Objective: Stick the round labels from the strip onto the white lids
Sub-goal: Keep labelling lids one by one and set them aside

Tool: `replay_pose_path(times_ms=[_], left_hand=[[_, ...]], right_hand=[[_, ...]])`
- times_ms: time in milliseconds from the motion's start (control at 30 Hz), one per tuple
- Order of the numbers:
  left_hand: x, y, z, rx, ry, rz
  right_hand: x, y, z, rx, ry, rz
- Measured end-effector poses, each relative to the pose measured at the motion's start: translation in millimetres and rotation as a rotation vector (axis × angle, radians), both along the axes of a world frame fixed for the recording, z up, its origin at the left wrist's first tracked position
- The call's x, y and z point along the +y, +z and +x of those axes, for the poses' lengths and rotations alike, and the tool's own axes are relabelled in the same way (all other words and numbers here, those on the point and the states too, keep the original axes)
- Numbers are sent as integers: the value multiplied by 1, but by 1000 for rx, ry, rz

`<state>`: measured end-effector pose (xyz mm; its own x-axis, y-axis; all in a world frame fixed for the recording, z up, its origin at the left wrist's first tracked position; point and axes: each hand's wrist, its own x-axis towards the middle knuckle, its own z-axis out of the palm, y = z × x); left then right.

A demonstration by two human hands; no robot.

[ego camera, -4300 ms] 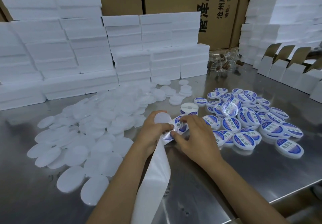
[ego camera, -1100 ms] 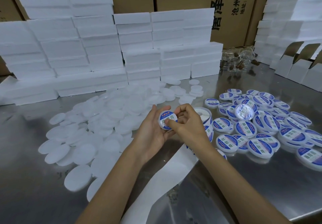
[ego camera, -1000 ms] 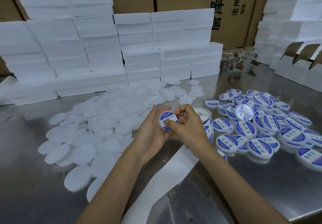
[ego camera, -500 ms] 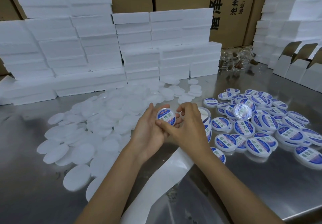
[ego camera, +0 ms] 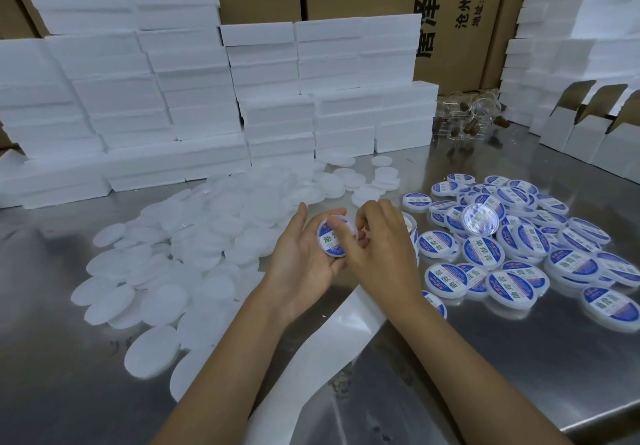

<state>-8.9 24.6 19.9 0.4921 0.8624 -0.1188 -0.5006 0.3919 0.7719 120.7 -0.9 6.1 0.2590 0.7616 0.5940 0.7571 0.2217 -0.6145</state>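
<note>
Thin plastic, the lid (ego camera: 330, 238) looks light & stiff; my left hand (ego camera: 304, 254) cradles its rim. Right hand (ego camera: 375, 240) pinches it w/ thumb on the label (ego camera: 329, 241).

We see one labelled lid (ego camera: 331, 241) tilted, plain white lids (ego camera: 194, 237) heaped left, blue-labelled lids (ego camera: 512, 250) piled right, the strip (ego camera: 332, 337) trailing toward us.

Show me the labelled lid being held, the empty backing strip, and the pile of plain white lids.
labelled lid (ego camera: 329, 242): head view, on its printed label.
backing strip (ego camera: 311, 358): head view, mid-length.
plain white lids (ego camera: 207, 233): head view, pile's middle.
</note>
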Motion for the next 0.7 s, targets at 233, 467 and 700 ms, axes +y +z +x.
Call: replay_pose_path(times_ms=[233, 467, 700], left_hand=[[-2, 2, 2, 40, 13, 20], [-5, 4, 5, -1, 47, -21], [-2, 8, -2, -62, 52, -32]], right_hand=[[-1, -1, -4, -68, -31, 10], [0, -4, 4, -52, 22, -5], [-5, -3, -5, -102, 14, -1]])
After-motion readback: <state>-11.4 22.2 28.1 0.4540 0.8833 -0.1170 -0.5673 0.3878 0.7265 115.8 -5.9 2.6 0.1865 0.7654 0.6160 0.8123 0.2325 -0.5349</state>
